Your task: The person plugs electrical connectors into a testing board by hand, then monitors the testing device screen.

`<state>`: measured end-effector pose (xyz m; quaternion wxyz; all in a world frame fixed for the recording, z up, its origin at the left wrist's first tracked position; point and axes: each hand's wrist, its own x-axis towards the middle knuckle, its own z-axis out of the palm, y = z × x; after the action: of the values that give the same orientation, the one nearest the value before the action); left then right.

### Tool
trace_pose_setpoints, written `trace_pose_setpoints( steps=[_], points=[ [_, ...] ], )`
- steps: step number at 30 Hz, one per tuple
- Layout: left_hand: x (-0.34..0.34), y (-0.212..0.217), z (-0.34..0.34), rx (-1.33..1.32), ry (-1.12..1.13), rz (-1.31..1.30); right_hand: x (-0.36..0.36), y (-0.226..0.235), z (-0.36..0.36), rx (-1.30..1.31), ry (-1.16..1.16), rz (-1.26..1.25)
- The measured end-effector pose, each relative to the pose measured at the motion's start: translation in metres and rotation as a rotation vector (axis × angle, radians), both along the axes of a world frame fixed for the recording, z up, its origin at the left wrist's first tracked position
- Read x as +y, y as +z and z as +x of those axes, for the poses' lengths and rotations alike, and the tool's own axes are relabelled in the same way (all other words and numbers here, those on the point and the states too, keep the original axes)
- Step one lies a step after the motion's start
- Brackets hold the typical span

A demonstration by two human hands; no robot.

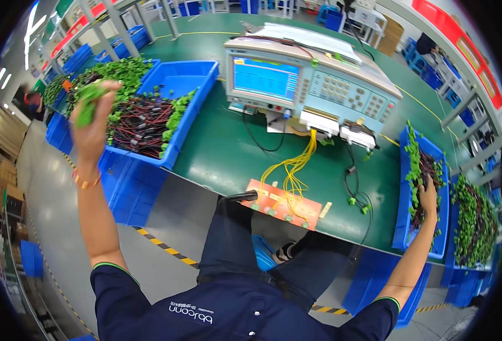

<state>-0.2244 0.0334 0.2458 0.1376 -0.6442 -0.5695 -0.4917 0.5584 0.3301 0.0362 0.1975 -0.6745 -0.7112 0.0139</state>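
Left hand (93,128), bare: raised above the left bin, fingers bent and pinching a bunch of green connectors (86,107); motion blur hides the count.

Right hand (429,199), bare: lowered into the right bin, among dark cables (428,165); cannot tell whether it grips them or only rests there.

Handling, by judgement: connectors light, hard and likely smooth plastic, best taken by the blocky body; cables limp, prone to tangle, and better lifted by the connector end than by the thin leads.

Left bin (197,111): glossy blue plastic, straight-walled; holds red-and-black leads (140,125) in a matted heap, with green ends massed along the edges.

Right bin (400,221): same blue plastic, oblong; green ends lining both long sides, dark leads between.

Worktop (211,156): smooth green surface, slightly reflective.

Fixture board (279,206): flat, salmon-orange, rectangular, at the near edge; slender yellow wires (301,162) run from it to the instrument.

Instrument (347,91): boxy, pale casing, keypad front, blue-lit screen (265,78); papers (302,40) on top.

Outer heap (474,221): leafy-looking green ends and dark leads, beyond the right bin.
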Motion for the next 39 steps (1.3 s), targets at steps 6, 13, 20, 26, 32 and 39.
trace_pose_setpoints(
  steps=[6, 13, 20, 26, 32, 39],
  points=[
    [0.081, -0.058, -0.050, 0.444, 0.213, -0.400, -0.007, 0.002, -0.034, -0.147, -0.096, 0.022],
    [0.100, -0.162, -0.115, -0.102, -0.036, -0.766, -0.051, 0.030, -0.065, -0.028, -0.184, 0.325],
    [0.109, -0.155, -0.094, -0.020, 0.036, -0.786, -0.117, 0.095, -0.029, 0.430, -0.326, 1.025],
    [0.105, -0.155, -0.096, 0.156, 0.241, -0.782, -0.154, 0.131, -0.039, 0.791, -0.083, 1.176],
    [0.089, -0.146, -0.044, 0.321, 0.222, -0.437, -0.156, 0.106, -0.042, 1.224, -0.022, 0.224],
    [0.026, -0.116, 0.089, 0.142, -0.048, -0.309, -0.203, 0.145, -0.134, 0.728, 0.272, 0.746]
  ],
)
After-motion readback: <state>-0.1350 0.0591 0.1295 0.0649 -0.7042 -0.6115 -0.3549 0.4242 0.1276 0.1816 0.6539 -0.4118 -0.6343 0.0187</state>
